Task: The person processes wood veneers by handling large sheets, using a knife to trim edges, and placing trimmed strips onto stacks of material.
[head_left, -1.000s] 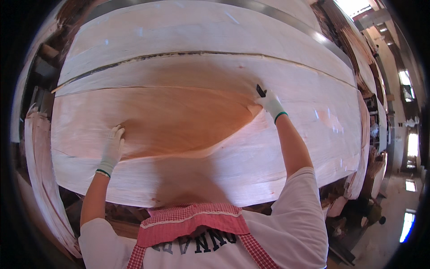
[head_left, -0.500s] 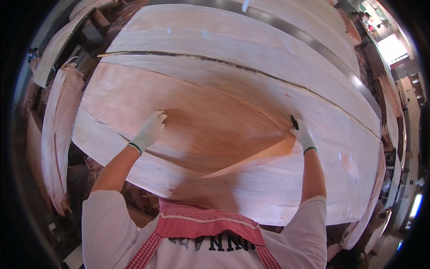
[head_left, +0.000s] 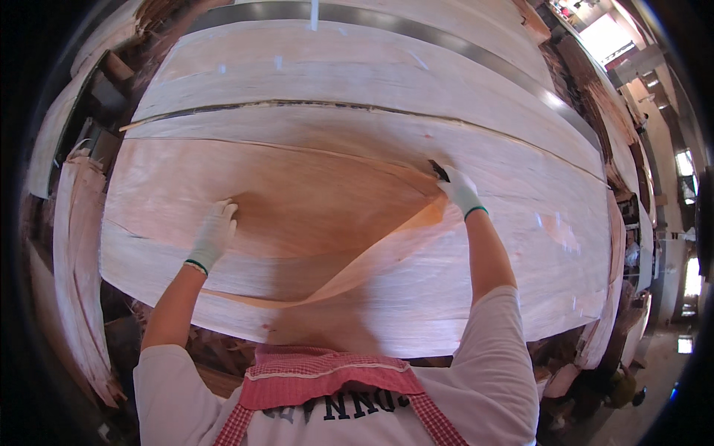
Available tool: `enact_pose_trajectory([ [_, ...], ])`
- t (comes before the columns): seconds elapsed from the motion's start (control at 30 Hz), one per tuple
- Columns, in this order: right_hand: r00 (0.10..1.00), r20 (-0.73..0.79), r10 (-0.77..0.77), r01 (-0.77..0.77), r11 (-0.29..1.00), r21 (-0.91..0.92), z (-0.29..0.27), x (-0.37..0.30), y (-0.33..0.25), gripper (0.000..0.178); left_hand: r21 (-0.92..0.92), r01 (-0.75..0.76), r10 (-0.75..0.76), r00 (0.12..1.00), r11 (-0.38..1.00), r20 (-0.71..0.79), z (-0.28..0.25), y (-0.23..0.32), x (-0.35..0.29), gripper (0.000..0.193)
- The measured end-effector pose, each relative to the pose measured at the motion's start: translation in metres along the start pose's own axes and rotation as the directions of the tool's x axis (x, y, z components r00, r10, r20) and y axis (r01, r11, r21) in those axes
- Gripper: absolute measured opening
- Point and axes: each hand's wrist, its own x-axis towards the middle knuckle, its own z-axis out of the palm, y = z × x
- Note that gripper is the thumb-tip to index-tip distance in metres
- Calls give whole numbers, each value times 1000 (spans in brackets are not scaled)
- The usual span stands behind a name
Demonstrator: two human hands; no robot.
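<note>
Veneer sheet curled; right hand fingertips hidden behind edge.

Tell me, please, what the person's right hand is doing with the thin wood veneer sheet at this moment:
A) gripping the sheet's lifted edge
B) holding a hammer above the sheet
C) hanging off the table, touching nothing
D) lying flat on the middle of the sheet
A: the gloved right hand pinches the raised, curling edge of the top veneer sheet, while the gloved left hand rests flat on its surface.
</note>
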Motion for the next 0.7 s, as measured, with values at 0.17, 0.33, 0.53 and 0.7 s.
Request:
enact_pose_trajectory([
  [0.17, 952, -279, 128, -162, 982, -102, 0, -32, 22, 28, -19, 33, -33, 999, 999, 26, -4, 5, 8, 34],
  [0.33, 757, -639, -138, 189, 982, 12, -73, -138, -49, 25, -8, -3, 4, 1000, 1000, 24, -2, -16, -8, 32],
  [0.53, 328, -933, 152, -260, 963, 66, -149, -332, 61, 49, -47, 15, -8, 990, 999, 137, -22, -13, 12, 18],
  [0.7, 197, -841, 504, -971, 219, -96, -38, -645, 180, 48, -34, -114, 117, 984, 993, 131, -10, -11, 31, 17],
])
